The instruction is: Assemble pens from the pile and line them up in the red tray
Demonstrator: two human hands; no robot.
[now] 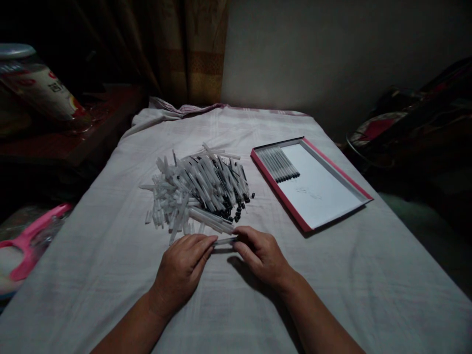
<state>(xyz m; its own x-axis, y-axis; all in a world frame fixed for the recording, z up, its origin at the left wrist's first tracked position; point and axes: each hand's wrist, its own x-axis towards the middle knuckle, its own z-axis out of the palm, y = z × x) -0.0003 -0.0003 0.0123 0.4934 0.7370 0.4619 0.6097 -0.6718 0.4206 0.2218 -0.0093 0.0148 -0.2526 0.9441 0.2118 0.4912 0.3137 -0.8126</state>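
Between my two hands lies a pen [224,241], level and just above the cloth. My left hand [184,265] is closed on its left end, thumb against fingers. My right hand [261,253] pinches its right end; the fingers hide that tip. Just beyond my hands is a heap of pen parts [199,182]: clear barrels, whitish caps at the left, thin dark refills and small black plugs [238,215] at the right. Several clear barrels [210,220] lie side by side at the heap's near edge. To the right, a row of pens [278,163] rests in a shallow box lid [280,196].
A pale checked cloth [332,285] covers the table. At the left stand a labelled plastic jar [51,91] on a dark red surface [106,123] and a pink-handled object [37,231]. Behind are a curtain [177,49] and a wall [313,59]. Dark clutter fills the right.
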